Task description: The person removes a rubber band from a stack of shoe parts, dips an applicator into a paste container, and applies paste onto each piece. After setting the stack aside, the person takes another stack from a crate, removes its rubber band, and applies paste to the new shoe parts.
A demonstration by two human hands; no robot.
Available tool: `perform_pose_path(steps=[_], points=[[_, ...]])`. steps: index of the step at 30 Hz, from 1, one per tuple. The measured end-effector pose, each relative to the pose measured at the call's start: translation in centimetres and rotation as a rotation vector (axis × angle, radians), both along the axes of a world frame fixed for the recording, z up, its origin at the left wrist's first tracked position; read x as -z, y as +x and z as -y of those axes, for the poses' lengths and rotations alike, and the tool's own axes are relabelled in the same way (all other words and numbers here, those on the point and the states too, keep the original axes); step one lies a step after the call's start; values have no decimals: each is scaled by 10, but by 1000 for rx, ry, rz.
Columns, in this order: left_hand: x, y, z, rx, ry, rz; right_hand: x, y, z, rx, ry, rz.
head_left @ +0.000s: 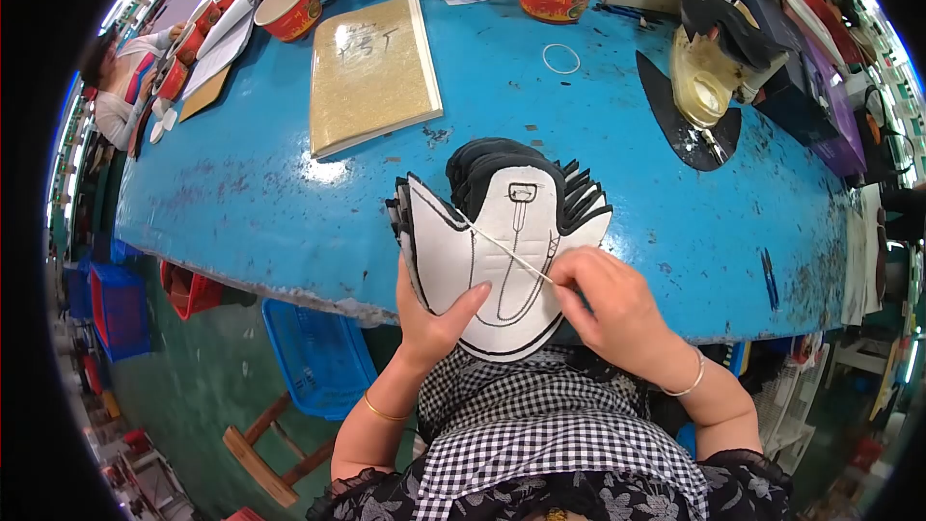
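The stack of shoe-upper pieces (497, 275) is at the near edge of the blue table (260, 203), and its rounded lower end reaches over this edge. The left hand (434, 323) is clamped on its left side, with the thumb on the front face. The right hand (612, 304) pinches the white cord (511, 254), which crosses this face at a slant. In my judgement, the left grip should be firm, so that the layers do not slide, and the pull even, so that the cord does not bend the edges
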State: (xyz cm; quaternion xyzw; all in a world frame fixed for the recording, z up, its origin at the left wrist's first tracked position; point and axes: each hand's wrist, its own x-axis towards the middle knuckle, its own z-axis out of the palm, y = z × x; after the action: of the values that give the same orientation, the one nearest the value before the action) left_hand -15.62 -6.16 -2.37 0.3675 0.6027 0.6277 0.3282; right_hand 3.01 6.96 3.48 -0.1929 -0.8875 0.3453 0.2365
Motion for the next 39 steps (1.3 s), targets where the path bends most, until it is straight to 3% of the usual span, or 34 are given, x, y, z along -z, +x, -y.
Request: perform_pose_path(steps=[2,5,7,9,11,13,15,18,21,22,25,26,28,30,32,33,35,37,39], points=[[-3,0,0,11,-19,35,-5,10,-5,-95,-394,79],[-5,-4,-3,63,-40,71,-29,23,-40,-193,-556,374],[-4,-8,-2,109,-39,81,-24,28,-79,-67,-597,348],[-2,-12,-3,161,-16,84,-12,21,-125,26,-644,150],[-4,-13,-5,199,-64,85,-9,-3,-149,92,-620,209],[-8,-15,-7,210,-99,92,1,-42,-152,59,-557,138],[-12,-18,-6,226,-128,113,17,-81,-163,27,-309,53],[-14,-17,-7,228,-104,131,30,-126,-186,190,-207,-142],[-14,-18,-6,228,-118,83,45,-131,-235,288,-9,-15],[-13,-17,-7,225,-115,93,42,-124,-244,204,20,181],[-15,-17,-9,236,-111,128,41,-93,-245,272,456,25],[-15,-17,-9,230,-109,133,35,-75,-240,291,404,4],[-13,-17,-9,216,-104,140,13,-34,-207,283,35,11],[-10,-20,-7,199,-144,214,5,15,-174,85,-541,20],[-11,-19,-7,183,-144,264,8,67,-135,-316,-988,97],[-13,-18,-9,192,-144,342,19,96,-114,-400,-1194,177],[-18,-15,-10,204,-156,493,26,115,-74,-578,-1327,289],[-27,6,-18,138,-136,613,19,119,-43,-585,-1265,429],[-32,24,-29,125,-70,718,25,121,-17,-409,-1354,80]])
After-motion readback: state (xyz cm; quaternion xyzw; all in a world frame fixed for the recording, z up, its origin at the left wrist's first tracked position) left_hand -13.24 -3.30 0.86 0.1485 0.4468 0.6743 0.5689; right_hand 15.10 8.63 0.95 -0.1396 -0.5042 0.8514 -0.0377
